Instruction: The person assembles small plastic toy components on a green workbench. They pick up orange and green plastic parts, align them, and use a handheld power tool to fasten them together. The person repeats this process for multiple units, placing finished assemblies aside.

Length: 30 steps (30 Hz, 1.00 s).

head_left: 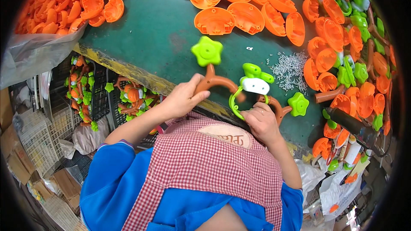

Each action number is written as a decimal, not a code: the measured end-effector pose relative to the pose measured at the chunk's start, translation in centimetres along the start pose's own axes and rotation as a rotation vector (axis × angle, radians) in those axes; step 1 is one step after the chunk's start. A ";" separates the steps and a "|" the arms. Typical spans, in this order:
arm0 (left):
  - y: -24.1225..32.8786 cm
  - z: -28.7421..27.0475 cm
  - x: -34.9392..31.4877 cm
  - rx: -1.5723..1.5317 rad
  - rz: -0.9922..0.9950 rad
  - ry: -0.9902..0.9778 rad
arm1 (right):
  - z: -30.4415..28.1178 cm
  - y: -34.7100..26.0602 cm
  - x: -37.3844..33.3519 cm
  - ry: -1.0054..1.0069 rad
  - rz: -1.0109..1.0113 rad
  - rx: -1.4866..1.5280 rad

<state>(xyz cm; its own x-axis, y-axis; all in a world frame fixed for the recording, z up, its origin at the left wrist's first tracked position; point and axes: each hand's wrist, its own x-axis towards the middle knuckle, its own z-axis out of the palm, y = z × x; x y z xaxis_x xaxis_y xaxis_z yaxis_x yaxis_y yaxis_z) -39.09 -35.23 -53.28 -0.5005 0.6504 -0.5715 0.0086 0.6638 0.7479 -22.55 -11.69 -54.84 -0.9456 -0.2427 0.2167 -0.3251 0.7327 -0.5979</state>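
Note:
My left hand (186,95) is closed round a brown branch-shaped plastic piece (221,81) that carries a green star-shaped knob (207,51) at its upper end. The far tip of that piece reaches toward a light green ring (233,104). Fingers of my right hand (260,120) pinch the lower part of the ring, just under a white and green plastic head-like part (255,86). A second brown branch piece (280,110) with a green star knob (298,104) sticks out beside my right hand; whether the fingers also grip it is hidden.
Small metal screws (289,69) lie in a pile on the green table (147,38). Orange half shells (215,20) line its far side, with more heaped at the right among green and brown parts. A black-handled tool (346,121) rests at the right. Crates of assembled toys (132,96) stand below left.

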 end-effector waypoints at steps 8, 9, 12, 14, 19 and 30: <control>2.1 -4.8 1.0 0.517 0.401 0.375 | 0.8 -0.4 0.6 0.036 0.102 -0.115; 2.8 -6.8 2.4 0.578 0.528 0.602 | 1.0 -0.4 0.5 0.055 0.116 -0.116; 2.0 -13.1 8.5 1.113 0.499 0.836 | 0.5 -0.9 1.0 0.051 0.121 -0.164; 1.3 -15.2 12.0 0.989 0.499 0.946 | 0.4 -0.9 0.9 0.013 0.144 -0.159; 0.2 -16.3 16.2 0.847 0.556 1.055 | -0.6 -1.2 1.2 0.113 0.047 -0.089; 6.7 0.9 5.8 0.814 1.592 0.350 | -4.1 -2.2 0.6 0.423 0.848 0.857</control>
<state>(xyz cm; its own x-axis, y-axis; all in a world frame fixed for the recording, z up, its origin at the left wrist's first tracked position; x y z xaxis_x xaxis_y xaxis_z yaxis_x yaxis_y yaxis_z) -41.19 -26.69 -51.85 0.2686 0.7449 0.6107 0.9244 -0.3777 0.0541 -22.37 -10.89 -50.22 -0.8337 0.4335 -0.3421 0.3215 -0.1227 -0.9389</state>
